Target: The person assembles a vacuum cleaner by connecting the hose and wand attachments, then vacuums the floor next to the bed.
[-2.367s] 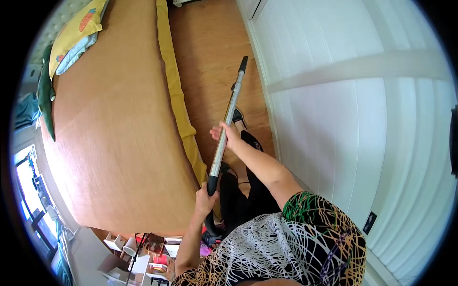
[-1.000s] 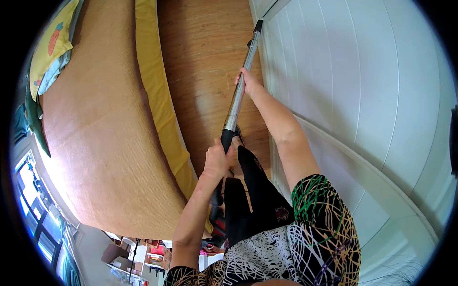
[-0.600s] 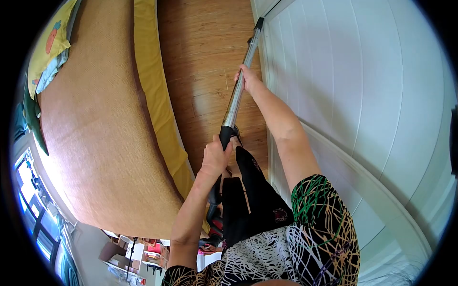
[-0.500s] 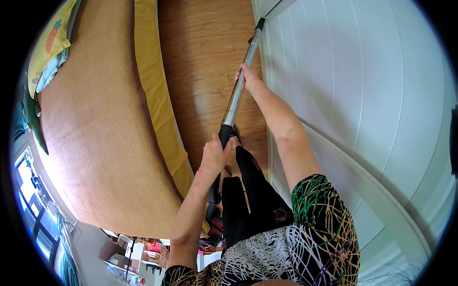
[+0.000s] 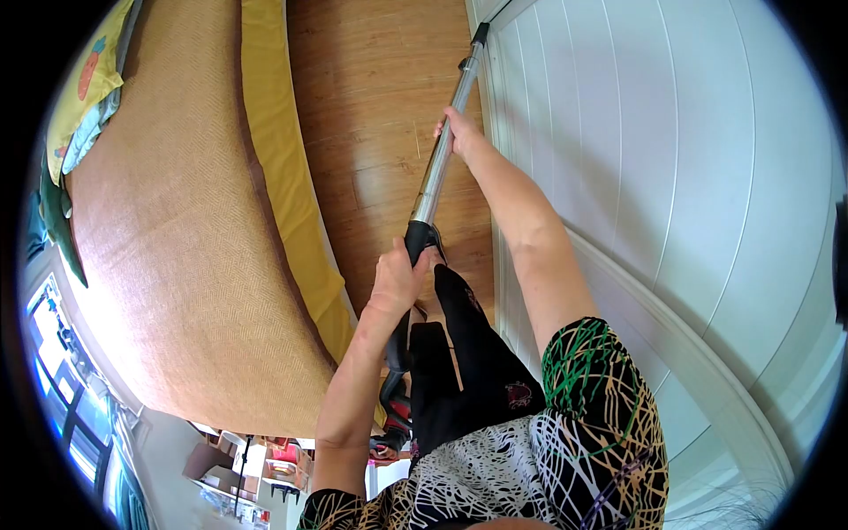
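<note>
A vacuum cleaner wand (image 5: pixel 429 193) slants across the head view, a silver metal tube with a black grip. My left hand (image 5: pixel 397 279) is closed around the black grip in front of my legs. Farther up, my right hand (image 5: pixel 459 134) wraps the silver tube, its fingers partly hidden behind it. The wand's black tip (image 5: pixel 481 34) lies by the foot of the white panelled front, with no floor head visible on it. Below my left hand, a dark hose (image 5: pixel 390 382) runs down to a red and black vacuum body (image 5: pixel 397 413), mostly hidden by my left arm and legs.
To the left stands a bed (image 5: pixel 194 230) with a brown woven cover and a yellow skirt (image 5: pixel 287 177). White panels (image 5: pixel 636 115) rise close on the right. Wood flooring (image 5: pixel 371 88) forms a narrow strip between them. Shelves with objects (image 5: pixel 283 464) are at the lower left.
The wand and both hands sit slightly higher in the view, and the tip has shifted a little up along the white panels. Both hands keep their hold.
</note>
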Demonstrator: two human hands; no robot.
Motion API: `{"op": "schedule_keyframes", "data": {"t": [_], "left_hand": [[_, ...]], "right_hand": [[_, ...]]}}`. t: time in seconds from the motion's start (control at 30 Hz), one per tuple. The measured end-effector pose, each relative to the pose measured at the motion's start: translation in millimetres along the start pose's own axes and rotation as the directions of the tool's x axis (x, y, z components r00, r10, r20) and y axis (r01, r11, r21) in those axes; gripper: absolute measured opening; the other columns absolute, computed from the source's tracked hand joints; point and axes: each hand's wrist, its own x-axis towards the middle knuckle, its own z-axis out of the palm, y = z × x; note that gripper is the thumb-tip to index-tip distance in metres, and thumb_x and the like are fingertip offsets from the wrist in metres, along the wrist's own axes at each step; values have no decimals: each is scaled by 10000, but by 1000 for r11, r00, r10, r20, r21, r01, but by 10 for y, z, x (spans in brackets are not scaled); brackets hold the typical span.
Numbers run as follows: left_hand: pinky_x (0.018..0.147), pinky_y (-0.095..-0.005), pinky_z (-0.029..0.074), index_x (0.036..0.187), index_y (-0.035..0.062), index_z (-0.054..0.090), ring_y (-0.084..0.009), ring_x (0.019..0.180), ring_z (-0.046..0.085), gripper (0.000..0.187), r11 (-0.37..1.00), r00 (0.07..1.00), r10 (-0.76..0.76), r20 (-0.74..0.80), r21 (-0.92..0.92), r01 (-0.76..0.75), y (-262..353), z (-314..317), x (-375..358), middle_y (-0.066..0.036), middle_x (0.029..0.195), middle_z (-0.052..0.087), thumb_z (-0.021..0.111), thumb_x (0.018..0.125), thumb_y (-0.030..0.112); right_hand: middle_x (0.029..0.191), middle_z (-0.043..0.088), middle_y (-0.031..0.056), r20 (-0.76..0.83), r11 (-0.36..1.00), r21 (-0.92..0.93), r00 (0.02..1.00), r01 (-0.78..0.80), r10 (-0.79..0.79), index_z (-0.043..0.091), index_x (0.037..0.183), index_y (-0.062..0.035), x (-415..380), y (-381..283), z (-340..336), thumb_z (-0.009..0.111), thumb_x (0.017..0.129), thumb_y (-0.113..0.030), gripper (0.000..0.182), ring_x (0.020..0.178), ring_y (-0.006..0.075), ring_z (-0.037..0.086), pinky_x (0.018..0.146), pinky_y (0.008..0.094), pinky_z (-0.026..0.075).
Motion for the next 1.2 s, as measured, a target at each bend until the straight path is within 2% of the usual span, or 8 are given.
{"op": "schedule_keyframes", "data": {"t": [0.17,0.37,0.63,0.9,0.93,1.0,1.07,1.2], "left_hand": [[441,-339,445,798,-50,411,-257,484,579,299,999,1000,21,5,-45,-21,-122,3,-25,-180,543,526,563,815,206],[437,-322,442,807,-49,414,-220,449,557,287,997,1000,9,29,-77,-7,-134,-21,-181,-160,543,526,558,819,199],[436,-318,445,802,-48,417,-216,447,560,287,997,1000,-19,9,-78,20,-184,-35,-247,-151,526,525,558,817,201],[436,-325,443,780,-40,406,-238,450,563,285,996,998,-51,35,-72,54,-361,-63,-475,-158,524,530,554,817,200],[434,-323,441,782,-40,406,-235,449,562,280,996,998,-57,41,-70,60,-358,-59,-497,-156,523,529,553,818,196],[433,-321,439,785,-39,406,-231,448,560,276,995,997,-65,49,-70,69,-324,-44,-535,-155,523,529,552,819,193],[429,-317,435,788,-36,404,-225,449,558,269,996,996,-62,66,-66,67,-240,-69,-565,-151,519,526,551,819,186],[424,-313,433,796,-36,402,-221,447,554,265,996,991,-75,115,-45,81,61,-219,-591,-149,523,527,552,819,182]], "right_hand": [[517,400,89,-39,1000,-17,999,-21,20,370,791,-40,-50,45,61,501,834,-168,188,413,199,427,375,343,405],[511,398,79,-44,998,-9,997,-64,63,376,766,-54,-153,160,10,513,822,-172,189,410,201,422,368,338,393],[513,405,85,-26,996,-19,996,-85,85,392,749,-48,-181,276,59,510,821,-172,186,411,205,430,366,339,393],[521,416,94,-19,997,-55,998,-55,54,402,759,-42,-96,710,-99,485,838,-153,160,412,212,435,364,351,403],[523,414,90,21,996,-75,998,-55,57,399,751,-43,-83,734,-139,489,840,-163,175,421,205,431,380,345,405],[524,412,87,59,994,-96,996,-56,62,396,743,-45,-149,713,-171,493,843,-173,190,429,198,428,397,339,407],[512,407,85,-17,992,-104,998,-66,65,400,711,-44,-201,686,-208,480,845,-184,210,440,205,433,409,339,407],[511,407,87,-10,994,-56,995,-96,95,407,704,-45,-390,500,-211,474,845,-195,216,448,210,436,417,337,405]]}}
